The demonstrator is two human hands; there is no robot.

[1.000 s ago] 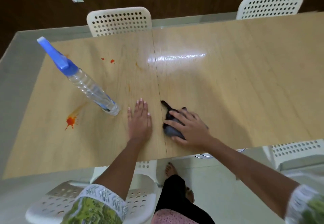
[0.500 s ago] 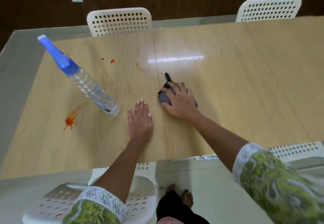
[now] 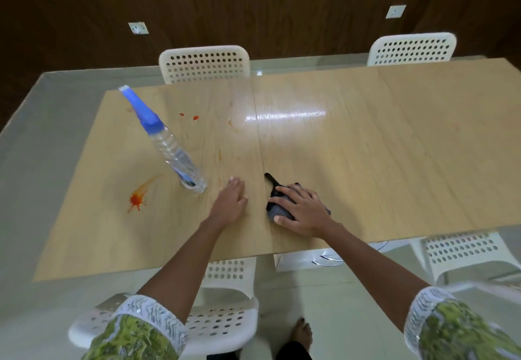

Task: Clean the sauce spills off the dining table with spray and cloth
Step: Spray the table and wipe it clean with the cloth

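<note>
A dark grey cloth (image 3: 275,208) lies bunched on the wooden table (image 3: 366,162) near its front edge, and my right hand (image 3: 303,210) presses down on it with fingers spread over it. My left hand (image 3: 229,204) rests flat on the table just left of the cloth. A clear spray bottle (image 3: 174,153) with a blue nozzle stands left of that hand. An orange-red sauce splat (image 3: 136,199) lies left of the bottle. Two small red drops (image 3: 194,117) sit farther back, with faint brownish smears (image 3: 232,122) near the table's middle seam.
White perforated chairs stand around the table: two at the far side (image 3: 204,63) (image 3: 411,48), one below me (image 3: 225,320), one at the right (image 3: 465,255). A dark wooden wall (image 3: 253,7) is behind. My foot (image 3: 301,334) is on the pale floor.
My right hand pushed the cloth away toward the table's middle, then drew it back toward the front edge. The left hand, bottle and stains stayed in place.
</note>
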